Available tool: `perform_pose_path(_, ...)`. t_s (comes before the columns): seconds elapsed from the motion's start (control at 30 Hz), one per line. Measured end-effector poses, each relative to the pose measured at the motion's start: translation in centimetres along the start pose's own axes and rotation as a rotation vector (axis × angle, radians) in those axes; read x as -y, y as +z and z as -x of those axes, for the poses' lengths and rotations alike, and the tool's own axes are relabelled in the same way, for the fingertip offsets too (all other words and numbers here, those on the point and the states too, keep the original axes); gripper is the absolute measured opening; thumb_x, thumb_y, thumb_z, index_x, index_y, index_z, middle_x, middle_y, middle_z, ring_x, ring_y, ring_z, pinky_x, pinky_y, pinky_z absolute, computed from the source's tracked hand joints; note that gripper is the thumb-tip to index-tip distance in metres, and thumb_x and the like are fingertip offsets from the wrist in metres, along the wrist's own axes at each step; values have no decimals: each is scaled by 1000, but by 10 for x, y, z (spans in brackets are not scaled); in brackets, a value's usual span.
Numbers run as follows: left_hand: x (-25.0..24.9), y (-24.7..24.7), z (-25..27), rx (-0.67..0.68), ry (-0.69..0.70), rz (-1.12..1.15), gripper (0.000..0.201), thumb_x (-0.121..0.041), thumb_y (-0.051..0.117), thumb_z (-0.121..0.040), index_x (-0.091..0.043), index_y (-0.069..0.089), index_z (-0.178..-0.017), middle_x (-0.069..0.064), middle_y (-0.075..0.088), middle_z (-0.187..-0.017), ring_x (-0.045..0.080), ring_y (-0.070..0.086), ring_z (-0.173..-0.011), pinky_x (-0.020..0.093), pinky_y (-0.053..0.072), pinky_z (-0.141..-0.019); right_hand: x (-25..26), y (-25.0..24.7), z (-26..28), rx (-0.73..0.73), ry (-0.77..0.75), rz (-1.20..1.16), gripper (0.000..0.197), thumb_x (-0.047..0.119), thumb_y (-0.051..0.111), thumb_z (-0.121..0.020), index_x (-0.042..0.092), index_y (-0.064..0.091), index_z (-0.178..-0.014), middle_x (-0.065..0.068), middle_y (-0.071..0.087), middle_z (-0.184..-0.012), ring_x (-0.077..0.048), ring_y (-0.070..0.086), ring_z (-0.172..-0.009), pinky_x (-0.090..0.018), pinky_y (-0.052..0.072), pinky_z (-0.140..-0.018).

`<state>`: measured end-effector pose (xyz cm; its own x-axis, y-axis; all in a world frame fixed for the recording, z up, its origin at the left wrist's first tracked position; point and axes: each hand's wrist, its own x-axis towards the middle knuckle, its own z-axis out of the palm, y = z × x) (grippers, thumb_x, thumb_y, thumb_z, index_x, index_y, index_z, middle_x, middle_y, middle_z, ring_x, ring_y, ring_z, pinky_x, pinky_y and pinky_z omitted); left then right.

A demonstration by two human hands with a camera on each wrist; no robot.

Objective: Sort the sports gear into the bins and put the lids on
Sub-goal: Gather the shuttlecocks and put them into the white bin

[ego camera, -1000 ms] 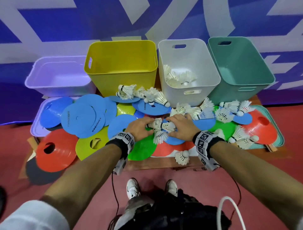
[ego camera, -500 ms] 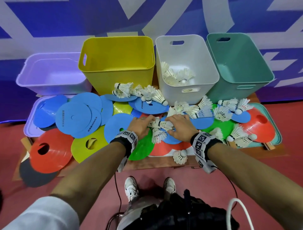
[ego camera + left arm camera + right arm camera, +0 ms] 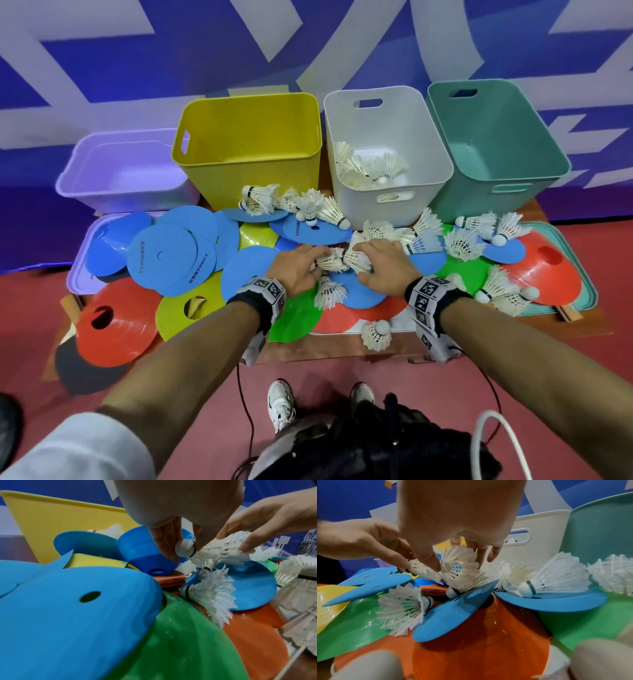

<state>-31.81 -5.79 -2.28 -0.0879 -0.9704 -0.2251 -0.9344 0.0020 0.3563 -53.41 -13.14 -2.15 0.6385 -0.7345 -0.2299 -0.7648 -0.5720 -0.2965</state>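
Overhead, both hands meet just in front of the white bin (image 3: 387,192), among flat foam discs. Closer, the left hand (image 3: 171,520) pinches a feathered shuttlecock (image 3: 205,551) by its round cork. Opposite, the right hand (image 3: 453,520) curls fingers over another shuttlecock (image 3: 460,569).

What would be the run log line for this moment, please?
step: gathering shuttlecocks | left hand: pinches shuttlecock | right hand: grips shuttlecock | white bin: holds shuttlecocks | lids: not on
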Motion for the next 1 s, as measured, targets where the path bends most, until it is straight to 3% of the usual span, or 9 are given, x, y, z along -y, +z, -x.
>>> perform_pose_path(0.1,-15,-11,-4,-25,-7,-8,44,-34,48,-97,-32,44,-141,1,55,-139,28,56,-117,39,47,-93,-12,-15,3,-40,36,-81,58,38,62,-85,23,44,-138,-4,51,-129,-28,47,-121,-41,34,-103)
perform_pose_path(0.23,-41,-25,-12,-99,-17,-8,43,-34,51,-94,-31,50,-136,2,66,-121,28,61,-107,34,47,-83,-32,-37,6,-104,46,-114,55,42,59,-84,24,49,-135,-5,54,-125,-28,53,-116,-38,44,-94)
perform_pose_path(0.37,-62,-39,-23,-203,-60,45,41,-31,52,-92,-29,53,-133,7,68,-117,32,61,-106,34,43,-78,-51,-64,9,-126,36,-117,67,57,42,-75,28,48,-135,0,53,-130,-22,54,-116,-36,44,-93)
perform_pose_path(0.63,-81,-68,-54,-361,-58,102,38,-31,51,-96,-27,50,-134,1,63,-128,25,62,-104,35,48,-83,-80,-112,-1,-316,-11,-128,47,43,59,-88,28,50,-131,6,56,-127,-13,59,-104,-26,37,-81)
perform_pose_path(0.83,-88,-90,-88,-436,-56,101,36,-27,51,-99,-23,50,-134,3,63,-120,25,61,-105,28,38,-72,-89,-129,-27,-383,17,-91,51,45,56,-91,26,46,-136,2,53,-129,-18,54,-114,-31,42,-88)
perform_pose_path(0.9,-87,-93,-103,-394,-59,125,42,-26,51,-100,-22,45,-141,5,58,-132,26,56,-116,31,40,-82,-94,-132,-39,-345,64,-73,59,47,56,-92,24,38,-144,-5,47,-138,-23,48,-124,-37,42,-97)
perform_pose_path(1.0,-86,-94,-119,-310,-100,122,53,-29,52,-99,-21,35,-148,5,41,-151,26,42,-135,37,37,-105,-105,-133,-49,-260,166,-56,77,53,60,-89,27,24,-152,-11,30,-153,-28,30,-141,-45,28,-110)
